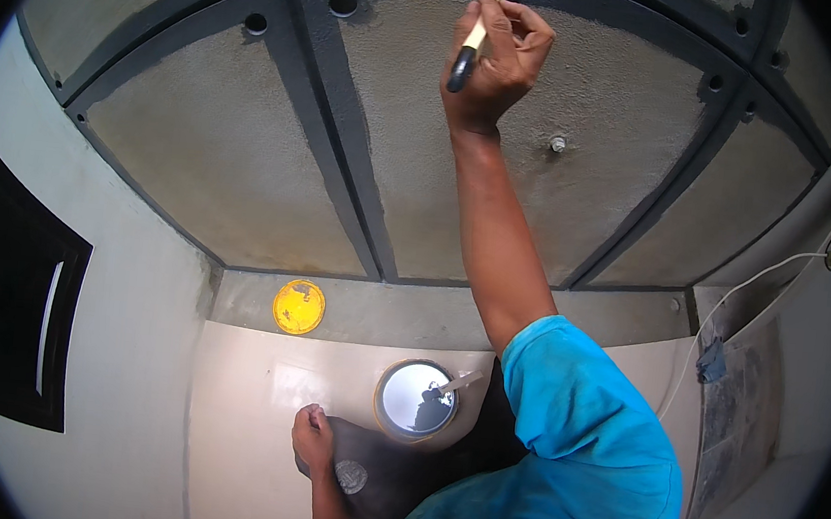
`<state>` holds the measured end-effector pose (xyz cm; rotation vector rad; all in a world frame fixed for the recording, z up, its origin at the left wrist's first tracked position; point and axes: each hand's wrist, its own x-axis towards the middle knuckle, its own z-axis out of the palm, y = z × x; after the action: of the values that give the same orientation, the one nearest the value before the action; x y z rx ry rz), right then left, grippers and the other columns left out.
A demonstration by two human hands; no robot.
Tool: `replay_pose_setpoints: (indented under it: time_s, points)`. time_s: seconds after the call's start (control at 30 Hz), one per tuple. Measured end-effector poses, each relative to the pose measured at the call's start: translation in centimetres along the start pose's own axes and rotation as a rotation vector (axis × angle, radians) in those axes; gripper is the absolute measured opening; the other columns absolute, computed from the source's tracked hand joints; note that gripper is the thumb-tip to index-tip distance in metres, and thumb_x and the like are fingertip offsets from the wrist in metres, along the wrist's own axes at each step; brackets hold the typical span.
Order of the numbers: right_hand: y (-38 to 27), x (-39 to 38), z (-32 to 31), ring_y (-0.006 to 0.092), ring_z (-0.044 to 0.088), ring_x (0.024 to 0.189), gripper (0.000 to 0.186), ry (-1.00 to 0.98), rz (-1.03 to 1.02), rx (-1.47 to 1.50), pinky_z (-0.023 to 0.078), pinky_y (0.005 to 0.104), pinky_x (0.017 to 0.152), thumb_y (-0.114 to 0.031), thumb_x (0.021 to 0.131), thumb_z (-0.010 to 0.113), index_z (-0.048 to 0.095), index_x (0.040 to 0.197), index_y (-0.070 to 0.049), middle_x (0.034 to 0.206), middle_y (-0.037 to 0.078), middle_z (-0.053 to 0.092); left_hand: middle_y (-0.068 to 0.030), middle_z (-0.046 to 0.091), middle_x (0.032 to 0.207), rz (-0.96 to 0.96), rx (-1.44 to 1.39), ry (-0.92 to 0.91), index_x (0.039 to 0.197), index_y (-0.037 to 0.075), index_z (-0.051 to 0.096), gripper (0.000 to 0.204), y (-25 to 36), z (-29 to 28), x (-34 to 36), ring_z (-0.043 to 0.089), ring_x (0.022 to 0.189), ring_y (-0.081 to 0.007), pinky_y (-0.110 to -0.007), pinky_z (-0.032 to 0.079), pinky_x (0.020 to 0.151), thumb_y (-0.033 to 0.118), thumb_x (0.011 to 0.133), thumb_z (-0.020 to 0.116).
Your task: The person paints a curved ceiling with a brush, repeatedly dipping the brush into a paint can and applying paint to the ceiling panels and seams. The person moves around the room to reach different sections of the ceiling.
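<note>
My right hand [500, 59] grips a paintbrush [468, 57] with a pale-and-black handle. Its bristles are up at the dark-grey painted band along the top of a grey wall panel [416, 141], whose middle is unpainted. My left hand [313, 433] rests low by my dark-clad knee with its fingers curled; whether it holds anything is hidden. Between my arms a round bucket [401, 402] holds something pale with a dark-grey patch, and a stick leans out of it. A yellow lid [298, 306] with grey smears lies on the grey ledge [360, 306].
Dark grooves and holes mark the panels, and a metal fitting [557, 144] sticks out of the middle one. A white wall [138, 265] with a black framed opening [9, 273] stands at the left. A white cable [758, 267] with a plug hangs at the right, above the pale floor [249, 462].
</note>
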<state>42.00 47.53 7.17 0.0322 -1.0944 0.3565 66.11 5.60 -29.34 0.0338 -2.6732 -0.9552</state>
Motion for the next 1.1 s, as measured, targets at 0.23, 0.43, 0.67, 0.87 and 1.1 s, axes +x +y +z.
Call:
replay_pose_setpoints:
  time_s: [0.23, 0.43, 0.67, 0.87, 1.1]
  points:
    - [-6.8, -4.9, 7.7, 0.0158, 0.056, 0.086, 0.037, -0.116, -0.067, 0.027, 0.052, 0.0278, 0.067, -0.009, 0.082, 0.081, 0.079, 0.116, -0.024, 0.101, 0.0, 0.06, -0.0105, 0.072, 0.088, -0.052, 0.002, -0.009, 0.101, 0.007, 0.072, 0.014, 0.2, -0.1, -0.2, 0.067, 0.078, -0.0287, -0.042, 0.053, 0.075, 0.014, 0.092, 0.066]
    - [-8.2, -3.4, 6.1, 0.0177, 0.07, 0.087, 0.022, -0.083, 0.083, 0.275, 0.06, 0.0296, 0.072, -0.01, 0.09, 0.076, 0.076, 0.112, -0.005, 0.102, 0.006, 0.067, -0.0116, 0.072, 0.089, -0.026, 0.026, 0.033, 0.101, 0.007, 0.072, 0.014, -0.3, -0.5, -0.2, 0.068, 0.078, -0.0301, -0.043, 0.053, 0.073, 0.016, 0.092, 0.065]
    - [-3.5, 0.1, 1.5, 0.0186, 0.075, 0.09, 0.023, 0.0, 0.495, 0.348, 0.064, 0.0301, 0.078, -0.02, 0.095, 0.075, 0.072, 0.112, -0.003, 0.1, 0.013, 0.076, -0.014, 0.073, 0.09, -0.069, 0.007, -0.003, 0.101, 0.005, 0.072, 0.015, 0.0, -0.9, 0.1, 0.07, 0.078, -0.031, -0.043, 0.054, 0.072, 0.016, 0.093, 0.064]
    - [-4.3, -0.5, 3.9, 0.0205, 0.075, 0.087, 0.02, -0.153, 0.48, 0.397, 0.061, 0.0313, 0.075, -0.017, 0.092, 0.078, 0.073, 0.106, -0.004, 0.095, 0.011, 0.075, -0.0161, 0.073, 0.092, -0.051, 0.053, -0.034, 0.102, 0.003, 0.071, 0.016, -0.3, 0.3, 0.5, 0.071, 0.08, -0.0309, -0.042, 0.055, 0.073, 0.016, 0.094, 0.064]
    - [3.7, 4.2, -3.5, 0.0166, 0.073, 0.089, 0.024, -0.002, 0.503, 0.352, 0.06, 0.0291, 0.08, -0.019, 0.093, 0.078, 0.073, 0.108, -0.002, 0.097, 0.01, 0.076, -0.0161, 0.072, 0.09, -0.02, 0.037, -0.045, 0.103, 0.001, 0.069, 0.016, 0.4, -0.3, 0.2, 0.07, 0.078, -0.0301, -0.04, 0.055, 0.073, 0.013, 0.094, 0.063]
